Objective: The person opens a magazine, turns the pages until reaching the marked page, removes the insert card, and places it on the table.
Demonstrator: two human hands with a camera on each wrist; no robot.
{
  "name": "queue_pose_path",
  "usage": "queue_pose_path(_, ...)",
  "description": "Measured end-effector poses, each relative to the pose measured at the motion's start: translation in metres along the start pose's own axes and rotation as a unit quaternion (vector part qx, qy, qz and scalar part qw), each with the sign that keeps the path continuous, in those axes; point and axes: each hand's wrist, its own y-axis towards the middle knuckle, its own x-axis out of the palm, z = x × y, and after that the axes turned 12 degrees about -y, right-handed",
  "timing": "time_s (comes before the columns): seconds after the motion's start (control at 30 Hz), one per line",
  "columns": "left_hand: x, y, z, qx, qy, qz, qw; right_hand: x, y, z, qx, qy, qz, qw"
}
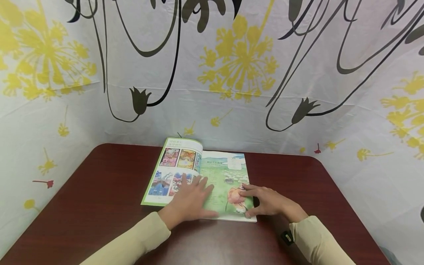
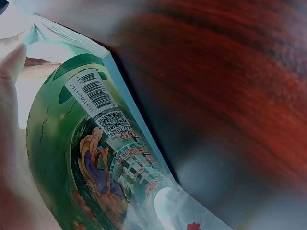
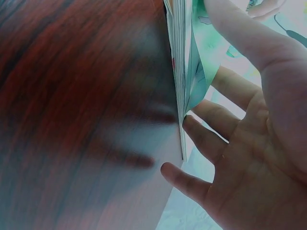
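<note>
Green-edged magazine (image 1: 213, 176), open on the dark-red table (image 1: 99, 191); left hand (image 1: 190, 198) spread wide across it; right hand (image 1: 269, 201) bent at the right page (image 1: 222, 200), pinch unclear; turning 1 page seems in hand, next calling for a clean lift.

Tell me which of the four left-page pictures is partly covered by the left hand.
The lower-right picture: in the head view, the left hand overlaps it, leaving the other three pictures uncovered.

The open magazine (image 1: 216, 176) lies on the table (image 1: 99, 206), with the fabric backdrop (image 1: 185, 121) behind it. The left hand (image 1: 188, 198) lies over the magazine's near middle, the right hand (image 1: 269, 201) at its near right corner.
</note>
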Motion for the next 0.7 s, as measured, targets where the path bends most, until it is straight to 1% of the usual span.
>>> queue_pose_path(0.2, 0.0050, -0.0007, -0.0020, 0.006, 0.001, 0.001, 1.0000, -0.0012, 0.0010, -0.0005, 0.000, 0.002, -0.003, 1.000)
queue_pose_path(0.3, 0.0070, -0.0013, -0.0030, 0.007, 0.009, 0.002, 0.9999, -0.0028, 0.0022, -0.0011, 0.002, 0.007, -0.006, 1.000)
queue_pose_path(0.5, 0.0066, -0.0017, -0.0042, 0.004, 0.025, 0.007, 0.9996, -0.0065, 0.0043, -0.0024, 0.001, 0.015, -0.010, 1.000)
queue_pose_path(0.7, 0.0063, -0.0029, -0.0057, 0.003, 0.023, 0.007, 0.9997, -0.0071, 0.0056, -0.0022, -0.003, 0.018, -0.012, 1.000)
